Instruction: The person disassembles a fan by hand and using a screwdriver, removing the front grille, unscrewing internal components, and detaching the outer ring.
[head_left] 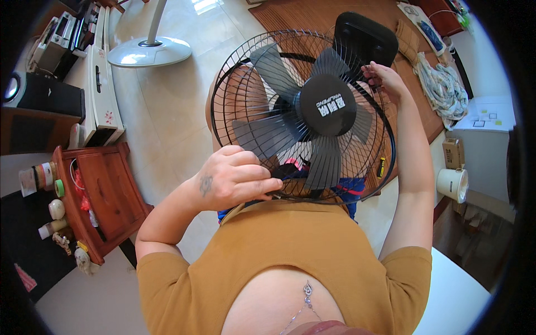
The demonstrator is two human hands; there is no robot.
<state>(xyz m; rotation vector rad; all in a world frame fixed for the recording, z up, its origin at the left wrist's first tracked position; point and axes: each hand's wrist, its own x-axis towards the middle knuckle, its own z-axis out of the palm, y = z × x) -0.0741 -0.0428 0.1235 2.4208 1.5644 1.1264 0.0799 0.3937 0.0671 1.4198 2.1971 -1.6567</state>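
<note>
A desk fan with dark grey blades point(261, 137) and a round dark hub point(328, 105) rests on my lap, facing up. Its black wire cage point(223, 111) surrounds the blades. My left hand point(237, 177) is closed with curled fingers on the cage's near left rim. At the far right side, the bent fingers of my right hand point(385, 79) grip the cage rim. Beyond the fan, close to my right fingertips, sits its black base point(365, 39). Whether a front grille covers the blades is hard to tell.
A white round stand base point(149, 51) stands on the tiled floor at the far left. A red-brown wooden cabinet point(111, 192) is at my left. To the right lie a crumpled patterned cloth point(441, 89) and a white bucket-like container point(451, 185).
</note>
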